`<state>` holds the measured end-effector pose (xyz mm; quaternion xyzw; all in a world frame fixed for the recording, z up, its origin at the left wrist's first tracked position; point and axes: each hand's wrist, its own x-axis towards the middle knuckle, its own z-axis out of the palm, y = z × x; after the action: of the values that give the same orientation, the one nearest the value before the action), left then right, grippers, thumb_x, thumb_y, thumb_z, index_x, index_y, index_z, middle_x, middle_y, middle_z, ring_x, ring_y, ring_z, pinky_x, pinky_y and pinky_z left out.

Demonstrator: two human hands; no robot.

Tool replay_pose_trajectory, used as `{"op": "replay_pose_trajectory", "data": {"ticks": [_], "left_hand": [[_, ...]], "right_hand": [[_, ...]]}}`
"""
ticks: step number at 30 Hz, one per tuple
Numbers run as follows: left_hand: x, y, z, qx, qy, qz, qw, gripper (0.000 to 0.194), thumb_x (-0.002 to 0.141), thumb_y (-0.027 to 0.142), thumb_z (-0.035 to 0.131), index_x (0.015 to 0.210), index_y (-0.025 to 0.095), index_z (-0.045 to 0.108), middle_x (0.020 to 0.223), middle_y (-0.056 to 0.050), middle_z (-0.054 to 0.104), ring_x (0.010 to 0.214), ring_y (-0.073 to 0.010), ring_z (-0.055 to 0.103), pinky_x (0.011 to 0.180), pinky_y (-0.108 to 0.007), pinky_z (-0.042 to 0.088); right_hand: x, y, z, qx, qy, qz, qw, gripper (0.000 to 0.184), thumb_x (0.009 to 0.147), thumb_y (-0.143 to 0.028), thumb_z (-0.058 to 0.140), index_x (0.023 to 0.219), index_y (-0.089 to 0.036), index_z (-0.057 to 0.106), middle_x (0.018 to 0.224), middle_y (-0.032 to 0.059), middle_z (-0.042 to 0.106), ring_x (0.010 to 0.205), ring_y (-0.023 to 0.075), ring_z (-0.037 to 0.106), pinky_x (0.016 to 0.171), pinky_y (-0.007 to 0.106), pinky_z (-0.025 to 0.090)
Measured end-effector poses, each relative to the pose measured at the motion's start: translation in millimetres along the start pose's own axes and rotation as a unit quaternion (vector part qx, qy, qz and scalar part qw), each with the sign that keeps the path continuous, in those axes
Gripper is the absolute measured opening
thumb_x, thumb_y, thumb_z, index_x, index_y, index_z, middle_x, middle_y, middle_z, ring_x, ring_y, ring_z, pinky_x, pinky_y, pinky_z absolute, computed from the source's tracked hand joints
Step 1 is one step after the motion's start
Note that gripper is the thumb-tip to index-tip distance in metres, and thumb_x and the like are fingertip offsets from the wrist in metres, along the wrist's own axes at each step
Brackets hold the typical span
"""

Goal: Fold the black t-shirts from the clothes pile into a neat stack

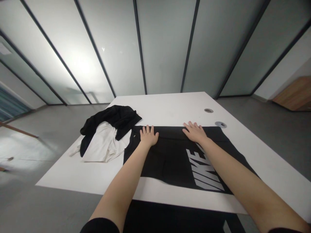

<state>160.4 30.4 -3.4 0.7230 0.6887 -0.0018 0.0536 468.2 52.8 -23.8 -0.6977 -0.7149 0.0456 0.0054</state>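
Note:
A black garment with a large grey-white NIKE print (204,171) lies flat on the white table (170,106), with its upper edge folded over. My left hand (149,136) rests palm down near that folded edge, fingers spread. My right hand (195,132) presses flat on the same edge, further right and just above the print. Neither hand grips the cloth. To the left of my left hand, a crumpled black garment (111,121) lies partly over a rumpled white garment (102,145).
Two round cable grommets (208,110) (220,124) are set in the tabletop at the far right of the black garment. A grey floor (267,110) surrounds the table, with frosted glass walls (165,48) behind it and a wooden cabinet (293,94) at the right.

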Motion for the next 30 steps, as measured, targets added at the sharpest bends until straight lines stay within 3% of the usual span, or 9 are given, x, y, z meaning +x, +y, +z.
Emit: {"op": "replay_pose_trajectory", "data": {"ticks": [3,5,8,11,14,17,20,25,30], "left_hand": [[-0.3,3.4,-12.8,0.014,-0.054,-0.008,0.998,0.081,0.107,0.063,0.030,0.175,0.018,0.030,0.181,-0.020,0.021,0.165,-0.0469,0.023,0.128,-0.066,0.028],[-3.7,5.3,-18.6,0.027,-0.063,-0.009,0.998,0.083,0.105,0.065,0.037,0.172,0.016,0.037,0.177,-0.025,0.030,0.160,-0.0503,0.034,0.121,-0.067,0.038],[-11.9,4.9,-16.9,0.035,-0.028,0.007,0.999,0.079,0.104,0.065,0.040,0.162,0.013,0.051,0.162,-0.030,0.052,0.146,-0.0493,0.054,0.114,-0.064,0.045],[-16.6,-5.7,-5.0,0.024,0.036,0.017,0.999,0.076,0.107,0.065,0.035,0.163,0.016,0.051,0.165,-0.028,0.049,0.153,-0.0471,0.046,0.123,-0.063,0.036],[-11.6,-28.9,5.3,0.016,0.050,-0.003,0.999,0.082,0.108,0.067,0.031,0.171,0.014,0.038,0.176,-0.026,0.032,0.163,-0.0463,0.029,0.130,-0.061,0.025],[-0.4,-57.2,7.4,0.022,0.038,-0.059,0.997,0.085,0.109,0.064,0.029,0.170,0.005,0.034,0.175,-0.031,0.030,0.164,-0.0455,0.029,0.130,-0.059,0.026],[7.9,-77.9,5.7,0.023,0.045,-0.070,0.996,0.081,0.110,0.056,0.029,0.169,0.000,0.033,0.175,-0.032,0.029,0.164,-0.0422,0.030,0.130,-0.056,0.030],[10.1,-85.1,4.6,0.024,0.039,-0.062,0.997,0.081,0.111,0.052,0.029,0.167,-0.006,0.032,0.175,-0.033,0.029,0.165,-0.0410,0.029,0.131,-0.053,0.031],[5.8,-82.9,2.1,0.030,0.035,-0.064,0.997,0.078,0.110,0.051,0.031,0.167,-0.003,0.036,0.174,-0.031,0.032,0.165,-0.0428,0.027,0.130,-0.057,0.032]], "right_hand": [[-0.6,1.8,0.0,-0.003,0.009,-0.017,1.000,0.073,0.109,-0.062,0.025,0.172,-0.028,0.039,0.182,0.0109,0.027,0.165,0.0426,0.028,0.132,0.064,0.021],[-1.2,5.4,0.2,-0.001,0.011,-0.037,0.999,0.073,0.109,-0.062,0.027,0.172,-0.027,0.040,0.181,0.0120,0.028,0.165,0.0420,0.028,0.132,0.064,0.022],[-1.7,12.1,1.9,0.006,0.007,-0.076,0.997,0.072,0.109,-0.062,0.029,0.171,-0.028,0.040,0.181,0.0105,0.028,0.166,0.0395,0.026,0.133,0.063,0.020],[-0.7,17.6,4.6,0.012,0.010,-0.095,0.995,0.072,0.108,-0.062,0.029,0.171,-0.029,0.041,0.181,0.0078,0.029,0.166,0.0380,0.026,0.134,0.061,0.020],[2.2,24.3,6.7,0.016,0.016,-0.049,0.999,0.077,0.107,-0.064,0.027,0.171,-0.023,0.041,0.180,0.0123,0.030,0.165,0.0410,0.027,0.132,0.064,0.021],[6.0,38.2,7.4,0.024,0.025,0.043,0.999,0.085,0.106,-0.067,0.024,0.170,-0.013,0.038,0.180,0.0197,0.029,0.164,0.0459,0.026,0.130,0.068,0.022],[9.1,60.9,8.9,0.035,0.039,0.108,0.993,0.089,0.105,-0.067,0.023,0.169,-0.008,0.038,0.178,0.0235,0.030,0.163,0.0481,0.026,0.129,0.067,0.024],[9.5,94.4,14.6,0.061,0.088,0.160,0.981,0.090,0.104,-0.065,0.026,0.167,-0.002,0.038,0.173,0.0305,0.035,0.161,0.0521,0.027,0.127,0.070,0.026],[6.2,89.0,8.6,0.047,0.096,0.154,0.982,0.086,0.106,-0.062,0.024,0.165,-0.002,0.041,0.175,0.0297,0.031,0.161,0.0560,0.023,0.127,0.073,0.021]]}}
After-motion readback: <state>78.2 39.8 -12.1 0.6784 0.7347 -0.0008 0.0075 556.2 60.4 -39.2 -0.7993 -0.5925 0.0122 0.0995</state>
